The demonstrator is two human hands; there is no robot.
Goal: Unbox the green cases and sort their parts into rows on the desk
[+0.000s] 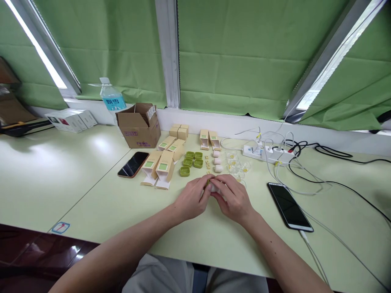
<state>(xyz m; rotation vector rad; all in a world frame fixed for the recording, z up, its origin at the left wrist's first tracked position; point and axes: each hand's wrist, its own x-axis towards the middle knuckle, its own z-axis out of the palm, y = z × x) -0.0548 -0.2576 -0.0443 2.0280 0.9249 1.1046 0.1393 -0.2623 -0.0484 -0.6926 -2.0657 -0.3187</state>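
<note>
Through the head camera I have both hands together over the near middle of the table point(106, 211), the left hand point(193, 198) and the right hand point(234, 198) meeting fingertip to fingertip, clamped on a small whitish piece point(215, 188), with a bit of green showing by the left fingertips; the fingers hide most of it, so I cannot tell its full shape or exactly how the green part joins it. I take the two-handed pinch as a way to steady something so small, with both hands free to turn or press it, held just this side of the loose parts so the reach stays short. Beyond the fingers those parts stand grouped by kind, I suppose so that one of each can be picked without searching: green trays point(184, 171) to the left, then a column of tiny tan pieces point(208, 166), a column of pale pink rolls point(217, 161), and clear pieces point(234, 162) in a looser cluster to the right. Left of the trays, cartons point(165, 166) lie with flaps out, perhaps so their insides face the person, while a cardboard box point(138, 131) stands behind a dark phone point(133, 164). On the right, a white-edged phone point(290, 206) lies well apart from the hands, with a cable plugged into it
</note>
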